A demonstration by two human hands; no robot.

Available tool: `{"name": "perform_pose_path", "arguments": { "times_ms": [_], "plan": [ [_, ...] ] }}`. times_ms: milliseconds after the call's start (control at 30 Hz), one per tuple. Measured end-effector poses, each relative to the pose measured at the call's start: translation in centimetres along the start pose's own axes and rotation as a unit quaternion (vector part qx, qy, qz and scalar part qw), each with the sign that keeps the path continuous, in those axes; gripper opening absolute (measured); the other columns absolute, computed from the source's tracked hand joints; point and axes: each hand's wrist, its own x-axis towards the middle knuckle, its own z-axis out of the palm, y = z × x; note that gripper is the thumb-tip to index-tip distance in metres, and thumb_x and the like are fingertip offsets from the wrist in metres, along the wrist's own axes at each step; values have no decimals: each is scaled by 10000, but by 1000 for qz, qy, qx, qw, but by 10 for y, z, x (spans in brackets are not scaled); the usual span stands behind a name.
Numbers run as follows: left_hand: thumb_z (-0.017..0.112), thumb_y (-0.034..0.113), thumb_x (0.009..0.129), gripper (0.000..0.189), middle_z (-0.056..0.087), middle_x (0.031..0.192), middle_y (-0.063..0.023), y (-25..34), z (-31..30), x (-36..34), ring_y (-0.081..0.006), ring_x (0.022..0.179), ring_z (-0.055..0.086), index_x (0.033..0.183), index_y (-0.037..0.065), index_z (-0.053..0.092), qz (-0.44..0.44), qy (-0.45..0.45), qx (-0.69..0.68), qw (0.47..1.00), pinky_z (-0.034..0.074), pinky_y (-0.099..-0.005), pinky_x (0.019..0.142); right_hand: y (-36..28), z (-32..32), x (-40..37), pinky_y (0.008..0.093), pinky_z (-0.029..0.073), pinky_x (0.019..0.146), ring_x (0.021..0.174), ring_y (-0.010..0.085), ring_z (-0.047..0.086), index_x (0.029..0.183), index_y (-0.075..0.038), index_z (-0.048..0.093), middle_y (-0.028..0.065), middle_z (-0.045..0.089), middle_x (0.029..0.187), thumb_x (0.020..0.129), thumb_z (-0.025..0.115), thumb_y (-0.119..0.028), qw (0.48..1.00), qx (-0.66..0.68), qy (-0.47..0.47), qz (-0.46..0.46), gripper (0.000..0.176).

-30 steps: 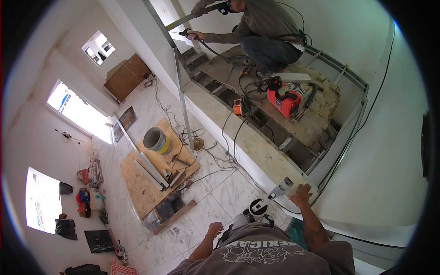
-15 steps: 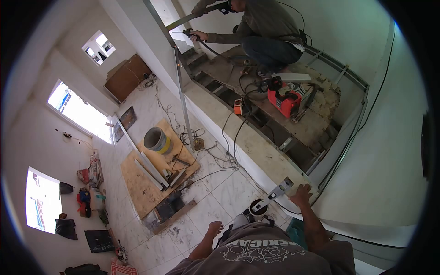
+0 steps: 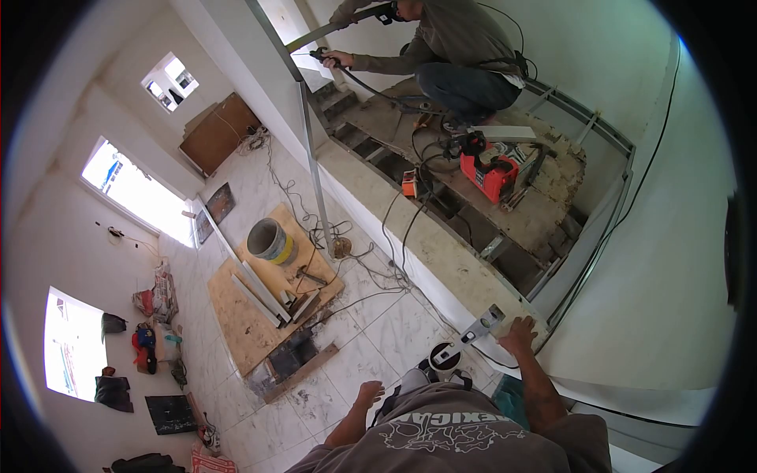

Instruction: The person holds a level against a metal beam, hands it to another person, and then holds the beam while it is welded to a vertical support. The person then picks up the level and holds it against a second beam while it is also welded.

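Observation:
My right hand (image 3: 518, 337) lies on top of the low wall (image 3: 441, 260), fingers spread, holding nothing. Just left of it, a silver spirit level (image 3: 482, 323) leans at a slant, its lower end at a dark round container (image 3: 445, 356) on the floor before me. My left hand (image 3: 370, 392) hangs above the tiles at my side, fingers loosely out and nothing in them. Beyond the wall, a crouching person (image 3: 465, 63) grips what looks like a welding electrode holder (image 3: 319, 55) with a cable; their other arm reaches along a metal bar.
A red power tool (image 3: 493, 177) and an orange tool (image 3: 410, 184) sit near the crouching person. A bucket (image 3: 270, 240) and metal profiles (image 3: 264, 292) stand on a wooden board (image 3: 229, 315). Cables (image 3: 378, 272) trail over the tiles. Bags (image 3: 162, 296) line the left wall.
The crouching person's hand with the holder has shifted slightly up and left. Small sparks at the metal post are gone. Both my hands stay where they were.

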Motion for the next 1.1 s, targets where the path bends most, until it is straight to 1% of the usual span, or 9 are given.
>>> {"name": "perform_pose_path", "arguments": {
  "times_ms": [200,433,600,800,933,1000,1033,1100],
  "plan": [
    [532,280,885,353,611,1151,-137,-1,2,-2,-280,1012,596,1165,65,554,2,4,2,1000,435,-464,861,5,6,5,638,325,960,1301,440,275,1272,51,410,248,320,1318,569,821,-387,1000,-10,-15,1,925],
    [532,283,887,372,607,1161,-143,-3,1,-1,-286,1026,593,1186,62,548,-1,0,-5,1000,434,-465,872,3,6,4,627,321,976,1325,449,251,1295,47,387,251,311,1331,575,823,-399,1000,-17,-17,5,953],
    [536,283,885,406,601,1176,-157,-7,0,1,-298,1046,588,1219,52,531,7,-3,-11,1000,432,-469,887,1,0,1,629,330,972,1312,445,271,1279,49,403,245,322,1315,583,814,-388,1000,-16,-17,6,918],
    [534,275,882,409,601,1175,-158,-7,0,2,-297,1041,591,1223,49,526,4,1,-7,1000,431,-469,893,-1,0,1,635,329,971,1302,439,286,1254,51,421,244,331,1302,571,820,-339,1000,-5,-7,9,882],
    [531,277,885,399,601,1178,-155,-7,1,2,-291,1037,589,1217,55,530,5,6,-6,1000,433,-454,876,-1,-1,-1,647,331,960,1300,444,283,1251,51,420,249,329,1302,569,820,-326,1000,1,-1,3,875],
    [529,275,889,386,604,1176,-148,-7,1,1,-286,1030,591,1211,62,535,8,12,-4,1000,435,-447,863,0,-9,-4,658,334,950,1303,447,276,1255,50,414,255,323,1308,563,821,-348,999,4,-28,-16,896],
    [520,275,900,357,611,1163,-133,-5,0,2,-279,1023,591,1194,75,545,-9,-5,-26,1000,434,-440,854,0,2,-1,661,338,941,1300,445,277,1258,47,411,259,322,1307,552,820,-377,1000,-14,15,-10,920],
    [506,282,910,333,616,1152,-122,-6,0,1,-273,1026,589,1178,90,555,-7,-1,-16,1000,427,-442,863,7,13,5,650,343,941,1296,432,290,1260,41,412,250,327,1302,551,815,-396,1000,-20,13,-5,925]
  ]
}}
